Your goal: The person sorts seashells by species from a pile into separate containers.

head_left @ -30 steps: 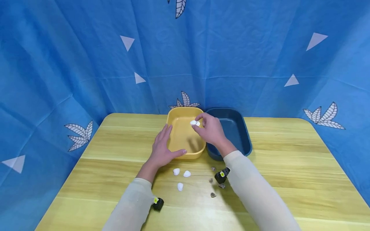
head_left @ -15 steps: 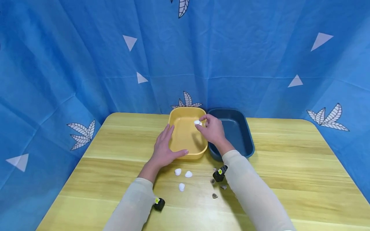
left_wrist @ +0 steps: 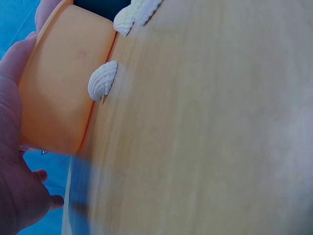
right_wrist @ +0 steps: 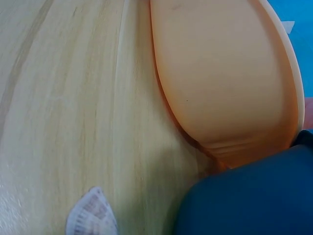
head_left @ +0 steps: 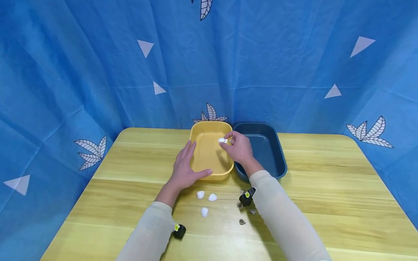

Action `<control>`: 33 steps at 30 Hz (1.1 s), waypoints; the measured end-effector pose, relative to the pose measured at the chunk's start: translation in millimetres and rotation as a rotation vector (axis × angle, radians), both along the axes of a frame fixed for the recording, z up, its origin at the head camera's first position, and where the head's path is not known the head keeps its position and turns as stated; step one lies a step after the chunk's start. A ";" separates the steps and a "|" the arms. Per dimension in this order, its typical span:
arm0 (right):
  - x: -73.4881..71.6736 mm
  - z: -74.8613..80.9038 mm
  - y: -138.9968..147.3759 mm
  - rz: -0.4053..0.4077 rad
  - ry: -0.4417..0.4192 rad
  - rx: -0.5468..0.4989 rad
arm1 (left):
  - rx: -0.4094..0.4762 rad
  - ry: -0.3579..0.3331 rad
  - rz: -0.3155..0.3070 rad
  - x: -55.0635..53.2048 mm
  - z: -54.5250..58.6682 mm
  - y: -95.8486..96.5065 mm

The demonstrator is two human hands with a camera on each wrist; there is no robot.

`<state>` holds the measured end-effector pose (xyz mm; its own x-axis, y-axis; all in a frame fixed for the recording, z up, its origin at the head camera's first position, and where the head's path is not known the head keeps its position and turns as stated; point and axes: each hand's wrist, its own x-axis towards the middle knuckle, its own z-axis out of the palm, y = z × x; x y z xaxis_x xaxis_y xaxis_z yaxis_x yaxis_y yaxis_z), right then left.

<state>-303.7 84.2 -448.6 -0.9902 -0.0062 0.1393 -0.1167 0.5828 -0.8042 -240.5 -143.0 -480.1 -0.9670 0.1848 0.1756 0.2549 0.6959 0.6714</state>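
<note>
Over the right side of the yellow box (head_left: 209,154), my right hand (head_left: 241,148) pinches white seashells (head_left: 222,140) between thumb and fingertips; there look to be two, partly overlapping. My left hand (head_left: 184,170) lies spread at the box's near left corner. Its thumb touches the front rim and its fingers stretch along the left side. In the left wrist view, the thumb (left_wrist: 17,56) reaches the rim. On the table before the box lie three white seashells (head_left: 212,197). Several small brown seashells (head_left: 242,222) lie to their right, some partly behind the right wrist's camera.
A dark blue box (head_left: 263,152) stands against the right side of the yellow one. Both are near the back edge of the wooden table (head_left: 326,181). Behind the table hangs a blue patterned curtain (head_left: 277,72). Black wrist cameras (head_left: 179,231) hang beneath the sleeves.
The right hand has dipped very slightly, still holding the white seashells above the yellow box. The left hand stays at the box. The head view has shifted a little.
</note>
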 end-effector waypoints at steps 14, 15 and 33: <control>0.2 2.9 0.2 -0.006 -0.022 0.002 | -0.005 -0.009 0.002 1.9 3.7 0.6; 0.5 3.0 0.0 -0.009 -0.021 0.001 | -0.005 -0.011 0.001 1.9 3.8 0.5; 16.1 19.5 1.9 -0.034 0.081 -0.041 | -0.003 -0.001 -0.002 1.2 2.0 1.4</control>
